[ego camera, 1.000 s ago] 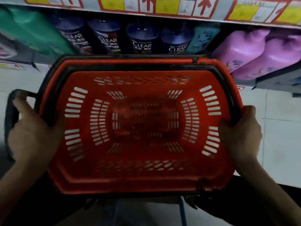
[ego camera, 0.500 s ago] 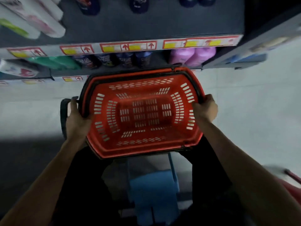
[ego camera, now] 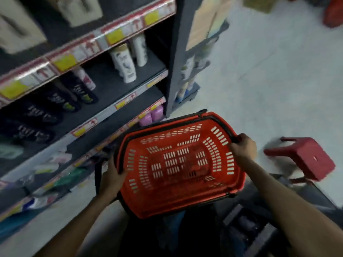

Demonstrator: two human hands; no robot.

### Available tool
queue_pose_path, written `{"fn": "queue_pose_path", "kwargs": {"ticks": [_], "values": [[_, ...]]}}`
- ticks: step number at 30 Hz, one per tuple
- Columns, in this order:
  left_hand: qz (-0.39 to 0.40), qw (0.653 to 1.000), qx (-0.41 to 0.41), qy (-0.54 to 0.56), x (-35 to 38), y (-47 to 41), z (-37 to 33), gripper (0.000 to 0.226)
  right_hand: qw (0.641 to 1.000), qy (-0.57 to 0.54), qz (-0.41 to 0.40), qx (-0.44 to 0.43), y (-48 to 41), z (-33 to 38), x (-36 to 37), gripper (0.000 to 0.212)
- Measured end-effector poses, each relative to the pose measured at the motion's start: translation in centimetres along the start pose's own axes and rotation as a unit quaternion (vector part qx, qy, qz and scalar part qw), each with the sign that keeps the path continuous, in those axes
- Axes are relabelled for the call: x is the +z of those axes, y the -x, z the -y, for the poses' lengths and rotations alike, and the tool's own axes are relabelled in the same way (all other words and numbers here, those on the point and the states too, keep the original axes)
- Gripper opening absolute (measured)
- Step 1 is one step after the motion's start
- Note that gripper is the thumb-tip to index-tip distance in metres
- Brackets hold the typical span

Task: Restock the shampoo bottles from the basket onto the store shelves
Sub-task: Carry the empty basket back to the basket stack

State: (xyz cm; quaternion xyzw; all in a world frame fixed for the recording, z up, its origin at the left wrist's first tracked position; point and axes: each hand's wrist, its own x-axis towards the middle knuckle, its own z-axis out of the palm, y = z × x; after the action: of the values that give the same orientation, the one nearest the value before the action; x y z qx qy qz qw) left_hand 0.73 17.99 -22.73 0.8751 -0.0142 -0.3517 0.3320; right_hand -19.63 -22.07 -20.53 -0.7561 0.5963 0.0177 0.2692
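Observation:
I carry a red plastic basket (ego camera: 178,199) with a black rim and handles in front of me; nothing lies inside it. My left hand (ego camera: 112,178) grips its left rim. Its right rim is gripped by my right hand (ego camera: 243,148). To my left stand the store shelves (ego camera: 118,108) with price tags. Dark shampoo bottles (ego camera: 55,102) fill the middle shelf, with white bottles (ego camera: 124,64) further along. Pink bottles (ego camera: 151,115) sit on a low shelf just beyond the basket.
A red plastic stool (ego camera: 308,158) stands on the pale floor at my right. The grey end panel (ego camera: 181,52) of the shelving rises behind the basket. Green and white packs (ego camera: 61,175) fill the lowest shelves at left. A dark object lies at lower right.
My view rose from close to the low shelf and swung right. The basket came up and away from the shelf, still held by both hands. The stool and shelf end came into view.

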Motion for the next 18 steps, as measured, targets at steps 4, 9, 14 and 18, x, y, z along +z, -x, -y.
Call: {"fn": "queue_pose_path", "kwargs": {"ticks": [4, 9, 14, 18], "values": [[0.037, 0.993, 0.098, -0.052, 2.4, -0.8, -8.2, 0.089, 0.995, -0.047, -0.078, 0.042, 2.1, -5.2, -9.4, 0.024], [0.082, 0.961, 0.227, -0.133, 7.8, -0.7, -23.0, 0.077, 0.969, -0.116, -0.172, 0.135, 2.9, -12.1, -17.9, 0.019], [0.117, 0.919, 0.31, -0.213, 15.7, -0.8, -37.4, 0.067, 0.932, -0.162, -0.227, 0.232, 0.0, -19.0, -23.1, 0.029], [0.13, 0.885, 0.351, -0.278, 22.3, -1.4, -47.2, 0.063, 0.916, -0.195, -0.223, 0.271, -4.5, -23.0, -26.8, 0.024]]}}
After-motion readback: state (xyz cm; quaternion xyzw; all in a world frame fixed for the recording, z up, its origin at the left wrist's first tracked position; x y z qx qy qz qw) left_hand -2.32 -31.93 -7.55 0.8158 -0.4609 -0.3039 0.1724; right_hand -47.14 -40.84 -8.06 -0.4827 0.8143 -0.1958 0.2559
